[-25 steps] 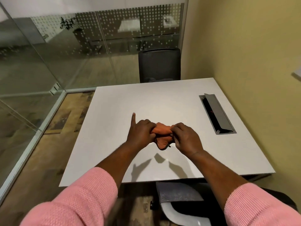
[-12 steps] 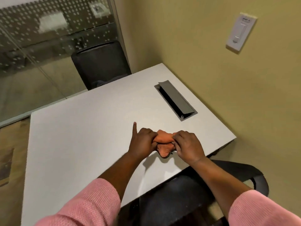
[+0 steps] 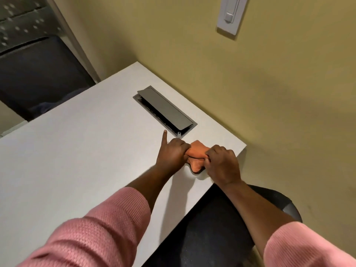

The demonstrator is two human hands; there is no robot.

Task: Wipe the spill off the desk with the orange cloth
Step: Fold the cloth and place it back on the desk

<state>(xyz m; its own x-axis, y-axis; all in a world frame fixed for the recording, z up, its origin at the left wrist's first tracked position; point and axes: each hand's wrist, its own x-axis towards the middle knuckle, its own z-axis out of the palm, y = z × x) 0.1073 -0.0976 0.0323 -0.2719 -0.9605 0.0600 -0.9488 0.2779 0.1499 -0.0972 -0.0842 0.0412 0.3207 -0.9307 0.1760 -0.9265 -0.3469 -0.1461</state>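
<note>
Head view: left hand (image 3: 171, 154) & right hand (image 3: 223, 164) both clenched on bunched orange cloth (image 3: 196, 158) between them; left index finger extended, knuckles up.

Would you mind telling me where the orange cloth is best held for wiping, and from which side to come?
Grip the orange cloth at its bunched ends, from above, as now: left hand on the left end, right hand on the right. It is twisted into a short roll above the desk, so the ends probably give the firmest hold.

wall (image 3: 269, 83): yellow | wall switch (image 3: 230, 14): white | chairs: black (image 3: 38, 74), (image 3: 212, 237)
</note>
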